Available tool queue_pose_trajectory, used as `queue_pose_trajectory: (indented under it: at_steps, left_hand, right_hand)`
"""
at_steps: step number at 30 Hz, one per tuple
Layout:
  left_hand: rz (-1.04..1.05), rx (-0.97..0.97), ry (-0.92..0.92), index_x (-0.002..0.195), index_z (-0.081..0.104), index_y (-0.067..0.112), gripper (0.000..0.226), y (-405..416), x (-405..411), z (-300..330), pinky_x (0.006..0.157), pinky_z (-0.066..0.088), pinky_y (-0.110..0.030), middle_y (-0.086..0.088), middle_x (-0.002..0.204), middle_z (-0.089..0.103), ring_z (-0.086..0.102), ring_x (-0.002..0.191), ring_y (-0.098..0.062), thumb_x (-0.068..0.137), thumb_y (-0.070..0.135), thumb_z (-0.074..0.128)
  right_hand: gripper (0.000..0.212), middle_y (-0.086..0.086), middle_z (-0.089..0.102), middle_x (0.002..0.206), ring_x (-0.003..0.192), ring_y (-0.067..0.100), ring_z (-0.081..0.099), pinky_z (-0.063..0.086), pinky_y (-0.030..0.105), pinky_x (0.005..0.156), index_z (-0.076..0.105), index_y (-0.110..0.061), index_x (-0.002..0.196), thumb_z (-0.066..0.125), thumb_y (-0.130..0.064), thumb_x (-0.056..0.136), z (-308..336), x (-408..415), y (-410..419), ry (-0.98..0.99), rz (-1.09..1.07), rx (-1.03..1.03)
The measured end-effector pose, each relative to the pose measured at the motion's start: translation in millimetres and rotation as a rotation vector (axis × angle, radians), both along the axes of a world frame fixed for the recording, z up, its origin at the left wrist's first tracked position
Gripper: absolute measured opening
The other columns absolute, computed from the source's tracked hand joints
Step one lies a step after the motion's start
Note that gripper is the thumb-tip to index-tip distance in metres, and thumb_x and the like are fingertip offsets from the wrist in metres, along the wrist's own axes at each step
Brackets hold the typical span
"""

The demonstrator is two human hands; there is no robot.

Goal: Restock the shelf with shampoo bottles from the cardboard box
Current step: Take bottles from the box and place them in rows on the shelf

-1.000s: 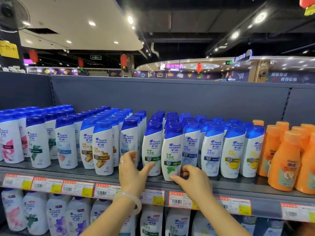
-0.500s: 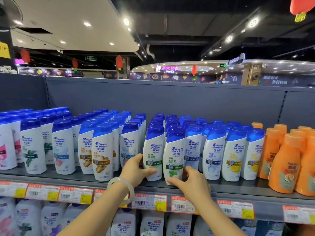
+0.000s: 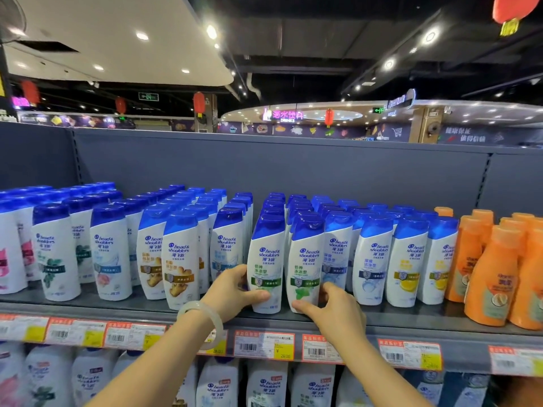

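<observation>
Left hand (image 3: 232, 292), with a pale bangle (image 3: 199, 321) on its wrist, curls round the lower left side of a white shampoo bottle (image 3: 266, 271) with a blue cap, thumb laid across the bottle's front. Right hand (image 3: 335, 314) grips the foot of a matching bottle (image 3: 305, 274) just beside it, thumb at the bottom front edge and fingers wrapped round the right side. Both bottles stand upright, touching, at the front edge of a grey shelf (image 3: 382, 321), and both read "head & shoulders" with Chinese characters below and a green band with a mint leaf. Rows of the same brand fill the shelf to either side: ginger-labelled bottles (image 3: 179, 259) to the left, lemon-labelled bottles (image 3: 408, 259) to the right, and others with pink, green and pale blue labels. Orange bottles (image 3: 493, 277) with orange caps stand at the far right. Red and white price tags (image 3: 264, 346) with barcodes line the shelf front; one shows "26.00". More white bottles sit on the level below. Far behind, a pink neon sign (image 3: 283, 115) reads "DRINKS" under Chinese characters, and red lanterns (image 3: 199, 102) hang from the ceiling.
</observation>
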State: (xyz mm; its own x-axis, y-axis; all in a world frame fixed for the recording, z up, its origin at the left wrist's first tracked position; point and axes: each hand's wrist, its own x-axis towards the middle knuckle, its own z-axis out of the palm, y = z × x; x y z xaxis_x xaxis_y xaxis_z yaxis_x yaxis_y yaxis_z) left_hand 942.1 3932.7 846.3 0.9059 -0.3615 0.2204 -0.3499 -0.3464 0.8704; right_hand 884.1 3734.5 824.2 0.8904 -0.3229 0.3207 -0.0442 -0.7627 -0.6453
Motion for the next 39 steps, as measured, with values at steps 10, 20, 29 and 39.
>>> queue_pose_trajectory:
  at_steps: [10,20,29,39]
  left_hand:
    - [0.021,-0.019,-0.003,0.104,0.058,0.029,0.033,-1,-7,-1,0.074,0.047,-0.011,0.015,0.098,0.066,0.061,0.092,0.003,0.076,0.018,0.073]
    - [0.077,-0.017,-0.035,0.112,0.056,0.020,0.040,-2,-10,-3,0.071,0.047,-0.010,0.005,0.106,0.066,0.061,0.090,-0.002,0.075,0.020,0.074]
    - [0.271,-0.091,-0.197,0.122,0.052,0.013,0.063,13,-41,-10,0.092,0.047,-0.027,0.003,0.115,0.058,0.055,0.103,-0.011,0.067,0.029,0.080]
    - [0.306,0.012,-0.187,0.099,0.062,0.012,0.031,101,-108,-54,0.073,0.045,-0.019,0.003,0.091,0.061,0.057,0.082,-0.009,0.077,0.031,0.072]
  right_hand:
    - [0.045,-0.012,0.068,0.091,0.084,0.013,0.062,0.048,0.029,0.066,0.059,-0.031,0.090,0.067,-0.065,0.062,-1,1,1,0.000,-0.028,0.007]
    - [0.038,-0.013,0.066,0.081,0.076,0.011,0.060,0.045,0.027,0.061,0.057,-0.033,0.079,0.071,-0.062,0.059,1,0,2,-0.021,-0.047,0.010]
    - [0.050,0.004,0.063,0.107,0.081,0.013,0.056,0.041,0.025,0.073,0.062,-0.010,0.112,0.076,-0.036,0.072,8,-28,12,-0.275,-0.021,0.111]
    - [0.024,0.001,0.061,0.083,0.077,0.016,0.056,0.045,0.025,0.071,0.066,-0.008,0.093,0.066,-0.030,0.083,-29,-70,121,-0.032,0.302,0.027]
